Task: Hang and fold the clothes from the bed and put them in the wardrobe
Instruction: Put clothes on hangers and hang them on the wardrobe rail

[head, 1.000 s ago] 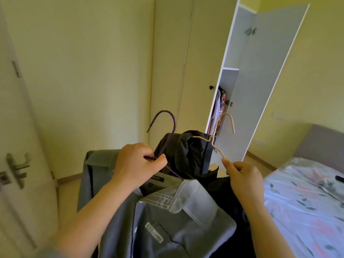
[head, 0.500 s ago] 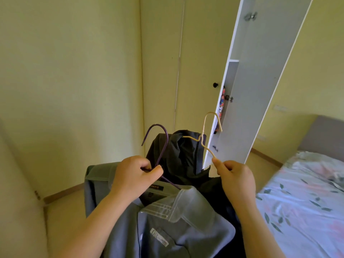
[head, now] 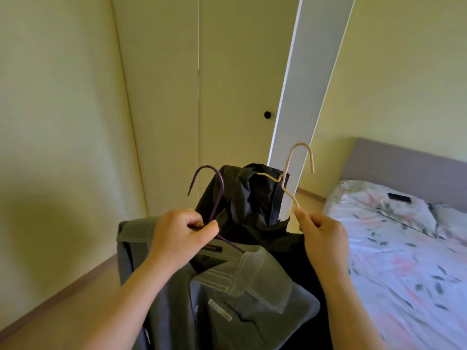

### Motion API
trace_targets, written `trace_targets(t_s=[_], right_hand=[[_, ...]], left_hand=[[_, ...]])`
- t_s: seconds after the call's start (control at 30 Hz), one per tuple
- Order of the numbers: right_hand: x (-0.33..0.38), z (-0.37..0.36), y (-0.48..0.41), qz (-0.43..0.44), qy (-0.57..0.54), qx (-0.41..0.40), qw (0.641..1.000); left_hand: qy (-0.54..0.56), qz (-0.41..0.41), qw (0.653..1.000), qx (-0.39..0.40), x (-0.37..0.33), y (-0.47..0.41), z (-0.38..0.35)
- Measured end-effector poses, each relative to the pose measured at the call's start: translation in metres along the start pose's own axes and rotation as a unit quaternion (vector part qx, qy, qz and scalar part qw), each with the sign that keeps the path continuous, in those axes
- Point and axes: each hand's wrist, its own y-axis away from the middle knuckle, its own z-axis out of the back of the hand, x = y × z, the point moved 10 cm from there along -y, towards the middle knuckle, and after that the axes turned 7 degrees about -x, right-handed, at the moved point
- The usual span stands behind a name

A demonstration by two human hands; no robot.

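Observation:
A grey collared shirt (head: 227, 299) hangs on a purple hanger (head: 217, 188), and my left hand (head: 179, 236) grips that hanger just below its hook. Behind it a black garment (head: 250, 198) hangs on a beige hanger (head: 290, 173). My right hand (head: 321, 236) pinches the beige hanger's wire under the hook. Both garments are held up in front of the wardrobe (head: 227, 84), whose closed door bears a black knob (head: 267, 114). Its open white door (head: 303, 92) stands edge-on just behind the hangers, hiding the inside.
The bed (head: 404, 261) with a floral sheet lies at the right, with a grey headboard (head: 409, 162) and a small dark object (head: 399, 197) on it. Yellow walls close in on the left, and wooden floor (head: 63, 311) shows at lower left.
My view has drawn nearer to the wardrobe and turned, so the open door now shows edge-on and its inside is out of sight. Both hands keep the same hold on the hangers.

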Motion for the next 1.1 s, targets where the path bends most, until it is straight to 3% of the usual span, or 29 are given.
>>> trace_targets(t_s=[0.23,0.5,0.9,1.1], right_hand=[[-0.008,0.001,0.001,-0.068,0.033,-0.079,0.994],[-0.039,0.016,-0.010,-0.117,0.101,-0.136,0.979],[-0.087,0.030,-0.053,-0.171,0.094,-0.177,0.965],[-0.108,0.038,-0.077,-0.196,0.130,-0.222,0.946]], left_hand=[[0.063,-0.069,0.994,0.066,0.016,-0.052,-0.035],[0.096,-0.087,0.973,0.191,0.014,-0.081,-0.121],[0.017,-0.110,0.974,0.195,-0.013,-0.121,-0.209],[0.093,-0.138,0.960,0.225,-0.026,-0.146,-0.259]])
